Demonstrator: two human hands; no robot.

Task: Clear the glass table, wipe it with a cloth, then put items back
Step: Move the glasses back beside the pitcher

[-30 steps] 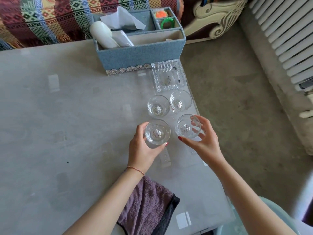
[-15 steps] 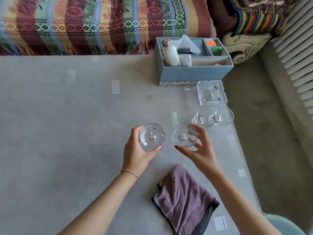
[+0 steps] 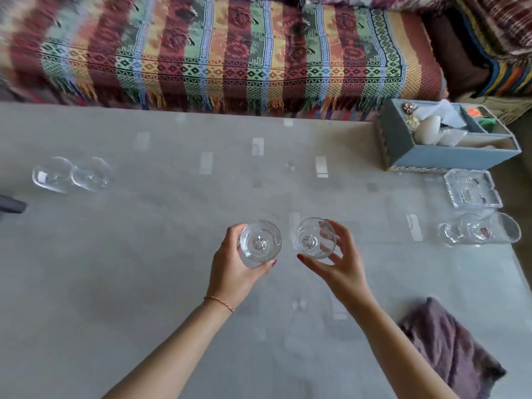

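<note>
My left hand (image 3: 230,272) grips a clear drinking glass (image 3: 260,243) over the middle of the glass table (image 3: 144,269). Beside it my right hand (image 3: 341,263) holds a second clear glass (image 3: 313,239) with thumb and fingers round its side. Two more glasses (image 3: 479,232) stand close together at the table's right edge. Another pair of glasses (image 3: 70,175) stands at the far left. A purple cloth (image 3: 452,349) lies crumpled at the near right corner.
A blue fabric organiser box (image 3: 449,156) with tissues and small items sits at the back right, a cut-glass ashtray (image 3: 472,191) in front of it. A sofa with a striped patterned throw (image 3: 216,53) runs along the far side. A dark object (image 3: 11,204) pokes in at the left edge.
Both hands have carried their glasses leftward, away from the two glasses at the right edge. The view has swung left, bringing a pair of glasses at the far left into sight.
</note>
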